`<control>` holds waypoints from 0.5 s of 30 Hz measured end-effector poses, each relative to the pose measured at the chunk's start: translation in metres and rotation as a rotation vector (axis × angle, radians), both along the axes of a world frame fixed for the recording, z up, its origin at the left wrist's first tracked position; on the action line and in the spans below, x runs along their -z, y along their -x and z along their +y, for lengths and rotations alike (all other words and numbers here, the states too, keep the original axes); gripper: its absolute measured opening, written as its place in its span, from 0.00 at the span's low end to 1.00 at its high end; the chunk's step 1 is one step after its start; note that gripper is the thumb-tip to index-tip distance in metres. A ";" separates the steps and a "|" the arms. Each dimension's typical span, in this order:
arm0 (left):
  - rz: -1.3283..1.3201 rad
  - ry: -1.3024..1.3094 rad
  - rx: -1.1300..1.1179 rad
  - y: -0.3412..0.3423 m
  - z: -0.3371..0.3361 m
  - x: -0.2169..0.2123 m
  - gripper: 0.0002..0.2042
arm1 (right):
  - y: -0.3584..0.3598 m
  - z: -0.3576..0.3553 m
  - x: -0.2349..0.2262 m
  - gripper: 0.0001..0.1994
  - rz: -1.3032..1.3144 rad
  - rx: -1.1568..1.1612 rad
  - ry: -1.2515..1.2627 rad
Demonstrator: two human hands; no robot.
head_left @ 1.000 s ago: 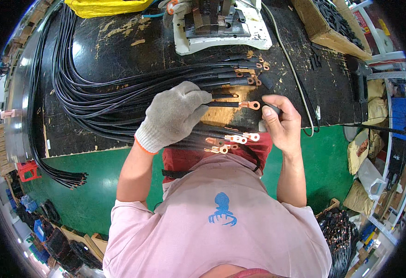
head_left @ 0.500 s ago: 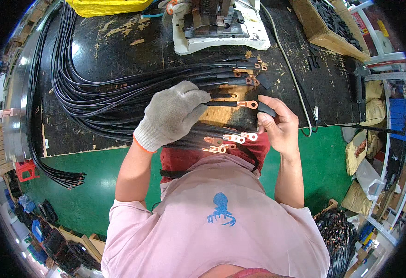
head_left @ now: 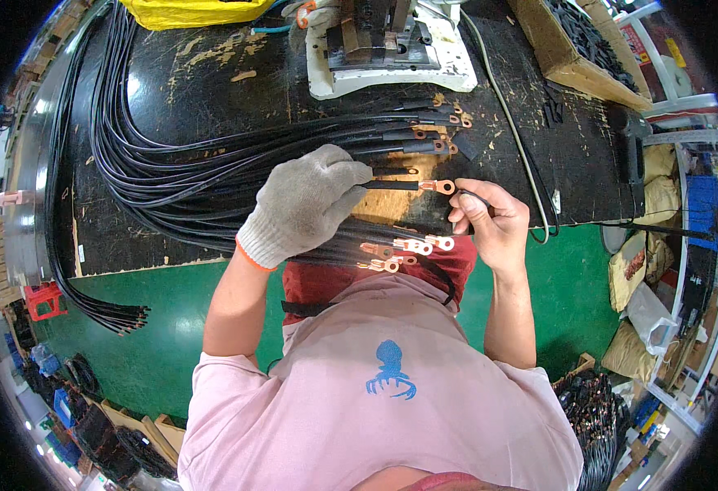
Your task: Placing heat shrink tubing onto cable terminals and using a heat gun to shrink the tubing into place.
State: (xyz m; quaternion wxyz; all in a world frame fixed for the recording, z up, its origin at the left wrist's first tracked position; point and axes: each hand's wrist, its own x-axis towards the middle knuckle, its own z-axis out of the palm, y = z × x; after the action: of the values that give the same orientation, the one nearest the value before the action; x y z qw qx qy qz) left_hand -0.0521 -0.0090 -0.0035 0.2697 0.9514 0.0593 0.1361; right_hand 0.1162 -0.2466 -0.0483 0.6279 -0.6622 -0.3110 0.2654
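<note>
In a grey knitted glove, my left hand [head_left: 308, 195] is closed around a black cable [head_left: 393, 186]. The cable ends in a copper ring lug [head_left: 439, 186] that points right. My bare right hand [head_left: 496, 219] pinches a short black sleeve [head_left: 472, 195] close by the lug's tip; fingers hide much of it. More cables with copper lugs [head_left: 412, 245] lie below my left hand, near the table's front edge. Beyond it, another bunch of black cables [head_left: 293, 131] ends in lugs, some with black sleeves on them.
A white-based press [head_left: 392, 78] stands at the back of the worn black table [head_left: 220, 98]. At the back right is an open box [head_left: 551, 41] of small black pieces. A pale cord [head_left: 502, 98] runs down the right side. Yellow material [head_left: 195, 12] lies at the back left.
The black sleeve in my right hand has turned and now shows less between the fingers, its end nearer the lug. My left hand stays almost still on the cable.
</note>
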 end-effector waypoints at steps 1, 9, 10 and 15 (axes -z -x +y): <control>0.000 0.003 0.001 0.000 0.000 0.000 0.09 | 0.000 0.000 0.000 0.15 0.016 0.004 -0.009; 0.013 0.010 -0.006 0.001 0.000 0.001 0.10 | 0.003 0.001 -0.006 0.17 0.059 -0.009 0.027; 0.009 0.019 -0.006 0.001 0.000 0.001 0.10 | 0.003 0.001 -0.006 0.16 0.049 -0.002 0.030; 0.028 0.000 -0.010 0.001 0.000 0.000 0.10 | 0.002 0.001 -0.005 0.17 0.072 -0.001 0.026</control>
State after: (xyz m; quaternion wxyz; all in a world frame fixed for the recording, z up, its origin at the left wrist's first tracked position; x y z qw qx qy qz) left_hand -0.0528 -0.0089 -0.0034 0.2680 0.9530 0.0676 0.1243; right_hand 0.1146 -0.2452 -0.0436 0.6299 -0.6604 -0.2848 0.2934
